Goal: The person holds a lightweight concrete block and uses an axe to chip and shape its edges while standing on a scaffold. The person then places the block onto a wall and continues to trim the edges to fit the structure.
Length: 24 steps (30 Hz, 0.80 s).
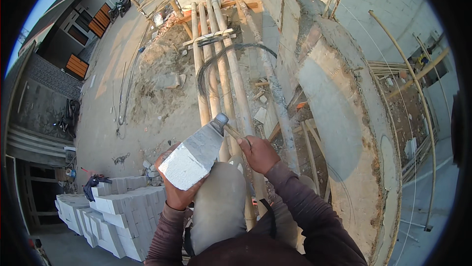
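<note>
My left hand [180,193] is closed round a white lightweight concrete block [189,160], gripping it from beneath and along its left side. The block is held tilted above my bent left knee. In my right hand [260,154] is the handle of a hammer [222,119], fingers wrapped round it. Its rounded metal head rests at or just over the block's far end; whether they touch I cannot tell. Part of the head's shape is hard to make out against the grey block face.
Several bamboo poles [216,64] run ahead of me, with a coil of dark wire [201,76] across them. A stack of white blocks [123,217] stands at lower left. Along my right runs a rough concrete wall [334,118]. Rubble and a sandy heap [162,64] lie below.
</note>
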Tool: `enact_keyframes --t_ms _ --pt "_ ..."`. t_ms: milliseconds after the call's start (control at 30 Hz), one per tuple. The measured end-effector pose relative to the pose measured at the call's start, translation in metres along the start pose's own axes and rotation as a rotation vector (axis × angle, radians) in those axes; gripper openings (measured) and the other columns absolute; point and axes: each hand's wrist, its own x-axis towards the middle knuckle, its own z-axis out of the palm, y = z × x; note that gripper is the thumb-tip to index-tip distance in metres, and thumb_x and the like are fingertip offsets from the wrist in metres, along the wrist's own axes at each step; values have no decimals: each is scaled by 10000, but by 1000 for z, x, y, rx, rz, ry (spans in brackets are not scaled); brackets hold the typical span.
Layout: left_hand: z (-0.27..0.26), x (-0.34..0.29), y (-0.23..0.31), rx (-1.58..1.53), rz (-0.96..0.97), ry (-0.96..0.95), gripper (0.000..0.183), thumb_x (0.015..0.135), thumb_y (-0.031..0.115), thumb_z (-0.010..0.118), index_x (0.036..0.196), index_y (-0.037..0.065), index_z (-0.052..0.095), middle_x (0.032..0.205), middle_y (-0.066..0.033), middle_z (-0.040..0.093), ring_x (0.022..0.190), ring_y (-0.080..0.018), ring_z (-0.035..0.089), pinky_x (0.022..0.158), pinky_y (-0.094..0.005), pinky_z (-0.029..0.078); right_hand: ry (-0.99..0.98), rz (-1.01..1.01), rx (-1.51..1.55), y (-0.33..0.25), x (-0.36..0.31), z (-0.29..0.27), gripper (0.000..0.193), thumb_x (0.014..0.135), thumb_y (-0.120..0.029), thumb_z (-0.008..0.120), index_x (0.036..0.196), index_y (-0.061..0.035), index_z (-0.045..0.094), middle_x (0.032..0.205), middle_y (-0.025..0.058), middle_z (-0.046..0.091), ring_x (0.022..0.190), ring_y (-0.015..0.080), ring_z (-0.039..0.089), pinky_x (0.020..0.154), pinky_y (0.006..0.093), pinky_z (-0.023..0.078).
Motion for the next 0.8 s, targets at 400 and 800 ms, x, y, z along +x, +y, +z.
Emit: enact_keyframes --t_ms 400,800 --pt "3 5 -1 -7 16 -5 1001 658 182 914 1380 20 241 1351 -168 399 1249 -285 444 1075 -425 356 15 49 112 24 9 16 473 1003 -451 475 961 6 592 817 273 656 864 458 646 757 537 513" --pt "30 56 -14 -112 28 125 771 869 124 770 1435 -54 278 1368 -188 466 1172 -275 519 994 -400 443 -78 296 -28 33 -15 -5 531 975 -503 489 1120 -14 636 999 246 683 992 418 664 886 495 522"
